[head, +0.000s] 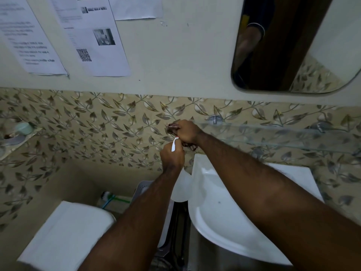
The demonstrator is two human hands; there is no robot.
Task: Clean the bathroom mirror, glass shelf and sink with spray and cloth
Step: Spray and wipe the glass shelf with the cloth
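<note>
My left hand grips the head of a translucent white spray bottle, whose white trigger shows above my fingers. The bottle hangs between the toilet and the sink. My right hand holds a bunched dark reddish cloth at the left end of the glass shelf, just above my left hand. The white sink lies below my right forearm. The mirror hangs at the upper right and reflects my arm.
Printed sheets are taped to the wall at upper left. A small corner shelf with a pale round object sits at far left. A white toilet tank lid, a brush and a grey basket stand below.
</note>
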